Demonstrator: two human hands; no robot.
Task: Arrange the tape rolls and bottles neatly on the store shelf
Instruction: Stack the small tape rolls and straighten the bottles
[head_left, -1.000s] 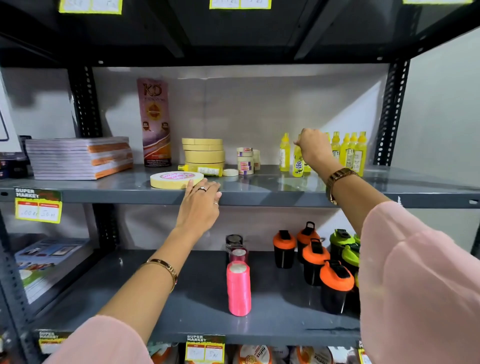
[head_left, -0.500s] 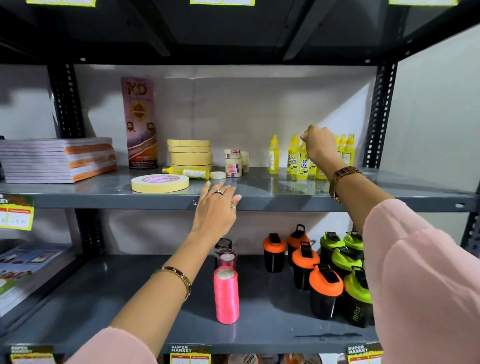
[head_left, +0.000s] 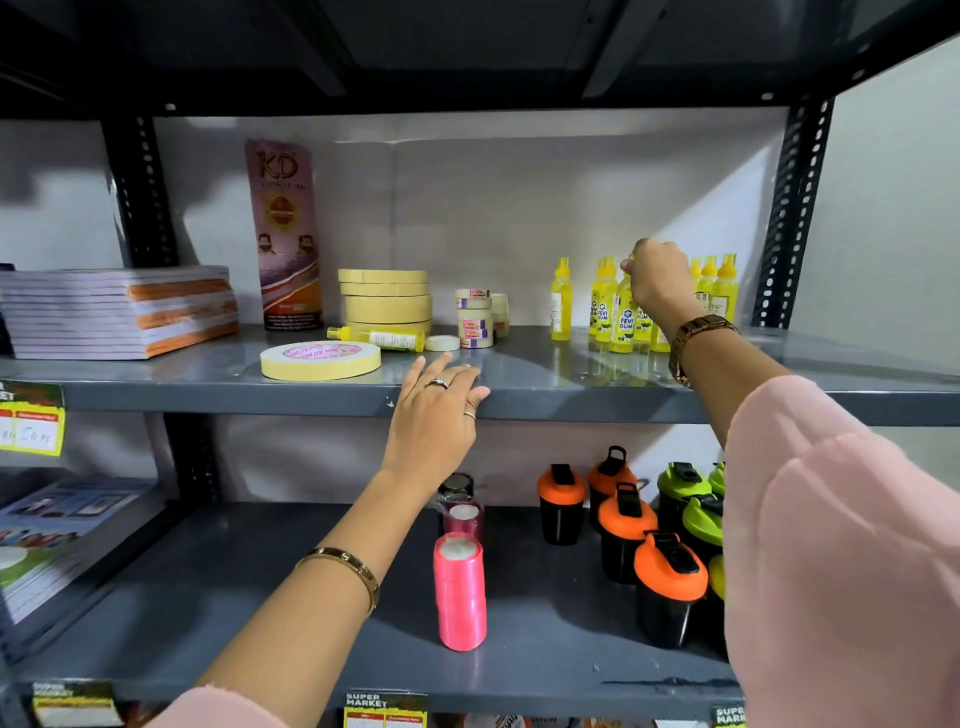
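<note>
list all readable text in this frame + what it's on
"KD": tall pink packet; its smaller print is blurred.
"FEVI GUM": yellow glue bottles under the right hand.
"SUPER MARKET": price tag on the lower shelf edge, and, cut off, another price tag further right.
Handwritten price label at left: roughly "50", unclear.
Print on the flat tape roll, small tape rolls and fallen bottle: too small to read.

Glossy grey metal shelf (head_left: 545, 364); shiny yellow plastic bottles (head_left: 621, 312); matt papery tape rolls (head_left: 387, 299).
</note>
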